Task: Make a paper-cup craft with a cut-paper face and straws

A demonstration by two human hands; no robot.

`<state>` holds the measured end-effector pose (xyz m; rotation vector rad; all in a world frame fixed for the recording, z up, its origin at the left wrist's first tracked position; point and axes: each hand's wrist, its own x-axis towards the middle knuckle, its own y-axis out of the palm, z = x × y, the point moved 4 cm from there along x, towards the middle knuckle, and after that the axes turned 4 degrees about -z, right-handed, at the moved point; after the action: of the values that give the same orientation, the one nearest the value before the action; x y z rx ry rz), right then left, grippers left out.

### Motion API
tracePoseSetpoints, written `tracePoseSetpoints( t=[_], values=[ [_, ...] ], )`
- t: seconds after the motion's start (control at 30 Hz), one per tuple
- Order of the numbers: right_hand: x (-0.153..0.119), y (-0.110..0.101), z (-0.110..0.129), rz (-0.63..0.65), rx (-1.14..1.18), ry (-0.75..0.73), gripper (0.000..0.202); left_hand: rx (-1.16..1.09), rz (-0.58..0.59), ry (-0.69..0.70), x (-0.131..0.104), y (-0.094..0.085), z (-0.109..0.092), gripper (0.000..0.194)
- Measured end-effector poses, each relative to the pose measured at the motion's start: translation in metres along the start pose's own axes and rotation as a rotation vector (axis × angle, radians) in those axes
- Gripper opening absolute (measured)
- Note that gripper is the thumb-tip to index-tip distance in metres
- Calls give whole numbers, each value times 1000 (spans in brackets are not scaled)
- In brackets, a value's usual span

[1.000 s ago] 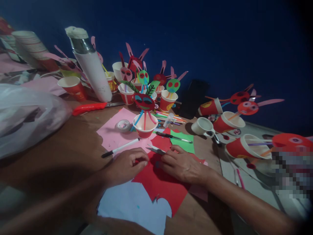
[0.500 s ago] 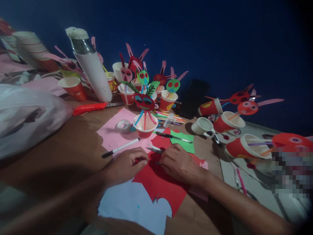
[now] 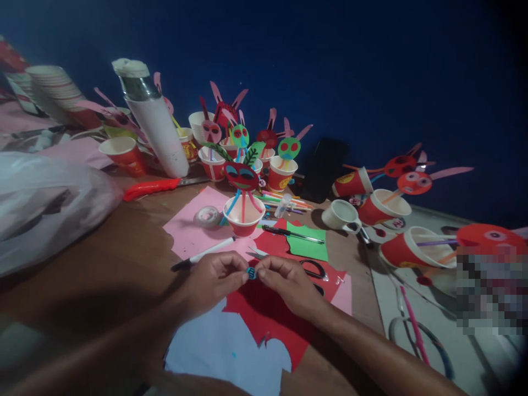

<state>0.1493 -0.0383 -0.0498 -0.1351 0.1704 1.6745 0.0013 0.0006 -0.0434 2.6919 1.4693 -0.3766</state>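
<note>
A small blue paper piece with black lines (image 3: 251, 273) is pinched between the fingertips of my left hand (image 3: 216, 279) and my right hand (image 3: 292, 283). Both hands are closed on it, just above the red paper (image 3: 268, 319). Behind my right hand, black-handled scissors (image 3: 312, 268) lie on that paper, partly hidden by the fingers. A black-and-white marker (image 3: 210, 251) rests beyond my left hand. Light blue paper (image 3: 226, 346) lies nearest me. A paper cup (image 3: 244, 220) with a red paper face (image 3: 242, 176) on bent straws stands ahead.
Pink paper (image 3: 198, 225) bears a tape roll (image 3: 207, 216). A black pen (image 3: 292, 235) crosses green paper (image 3: 307, 247). Further off are a white flask (image 3: 159, 132), a red-handled knife (image 3: 150, 188), a mug (image 3: 340, 215) and several decorated cups. A plastic bag (image 3: 53, 209) lies left.
My right hand has turned and lifted from the red paper. Its fingertips now meet my left hand's at the small blue piece. The scissors' handles have come into view.
</note>
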Motion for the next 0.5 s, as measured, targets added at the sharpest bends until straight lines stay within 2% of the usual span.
tracePoseSetpoints(
  t=[0.1,0.3,0.5],
  values=[
    [0,1,3,3,-1,-43,24,4,-21,-16,2,-1,-2,12],
    [2,4,3,-58,-147,-81,13,9,-17,-32,3,-1,0,11],
    [3,4,0,-34,-107,-37,13,-18,-13,-87,2,1,-3,12]
  ],
)
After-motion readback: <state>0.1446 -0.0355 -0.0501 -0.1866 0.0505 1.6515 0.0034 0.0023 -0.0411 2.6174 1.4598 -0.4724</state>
